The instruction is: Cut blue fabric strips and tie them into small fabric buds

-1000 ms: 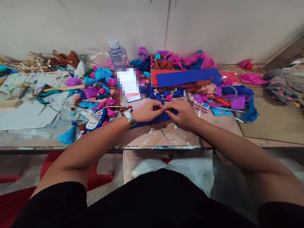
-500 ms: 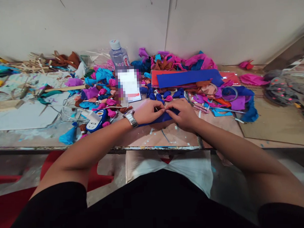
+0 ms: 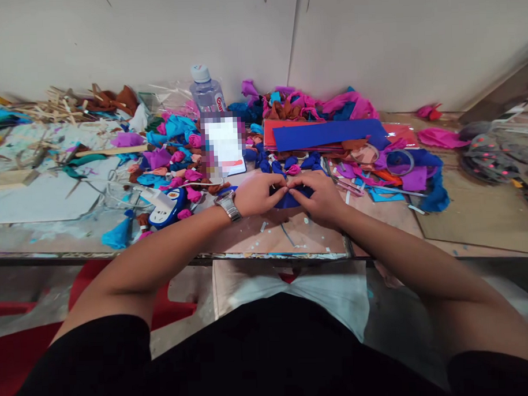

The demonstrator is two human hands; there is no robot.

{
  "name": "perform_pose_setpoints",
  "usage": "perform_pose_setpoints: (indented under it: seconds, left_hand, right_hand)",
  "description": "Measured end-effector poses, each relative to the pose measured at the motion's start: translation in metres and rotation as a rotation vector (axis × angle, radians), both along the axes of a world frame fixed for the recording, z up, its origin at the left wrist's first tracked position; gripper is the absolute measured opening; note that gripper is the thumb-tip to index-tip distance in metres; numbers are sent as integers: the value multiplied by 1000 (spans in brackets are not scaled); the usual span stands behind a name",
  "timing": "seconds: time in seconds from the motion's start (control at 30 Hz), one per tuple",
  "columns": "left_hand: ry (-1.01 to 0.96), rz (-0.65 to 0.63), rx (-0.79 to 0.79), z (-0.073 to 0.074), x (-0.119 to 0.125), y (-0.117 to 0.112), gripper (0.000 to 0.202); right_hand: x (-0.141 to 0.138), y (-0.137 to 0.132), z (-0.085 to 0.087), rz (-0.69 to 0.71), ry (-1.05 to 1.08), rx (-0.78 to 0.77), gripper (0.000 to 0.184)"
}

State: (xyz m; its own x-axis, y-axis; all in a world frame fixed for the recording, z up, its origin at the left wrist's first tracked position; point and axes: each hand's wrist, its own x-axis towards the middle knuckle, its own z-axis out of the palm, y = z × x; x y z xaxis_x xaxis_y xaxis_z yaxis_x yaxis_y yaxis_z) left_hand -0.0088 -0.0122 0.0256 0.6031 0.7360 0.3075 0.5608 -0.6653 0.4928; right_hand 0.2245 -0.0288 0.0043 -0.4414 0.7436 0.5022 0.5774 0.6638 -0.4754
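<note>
1. Left hand (image 3: 257,195): thumb and forefinger drawn into a narrow pinch on the blue strip (image 3: 289,202); the exact contact line is too small to tell
2. Right hand (image 3: 319,197): thumb and forefinger likewise closed in a narrow pinch on the same strip, facing the left hand; fingertips of both hands nearly meet
3. Strip position: directly beneath and on the near side of the two thumbs, spanning the gap between the hands, above the worktop (image 3: 300,237); the remainder is hidden by the hands
4. Wrist fitting: a metal watch (image 3: 229,205) on the left wrist; a further bit of blue shows just beyond it, and whether it joins the strip cannot be told
5. Far side of the hands: dark blue knotted pieces (image 3: 310,162) lie near the right hand's knuckles; the phone (image 3: 227,144), its screen blurred, stands before an upright bottle (image 3: 207,96)
6. Right of the knotted pieces: a flat blue sheet (image 3: 329,134) rests across red packets (image 3: 269,134); a ring-shaped roll (image 3: 399,162) lies farther right
7. Left of the left hand: a blue and white power strip (image 3: 168,209) with a white plug (image 3: 153,197) seated on it, beside pink and light blue crumpled pieces
</note>
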Motion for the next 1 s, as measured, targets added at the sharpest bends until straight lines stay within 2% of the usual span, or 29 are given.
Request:
perform_pose_setpoints:
  seconds: [0.3,1.0]
  left_hand:
    - [81,46,101,-3,2,-3,25]
    - [122,36,136,-8,2,-2,24]
  right_hand:
    - [0,1,0,5,-10,-31,12]
    - [3,4,0,25,-13,-146,17]
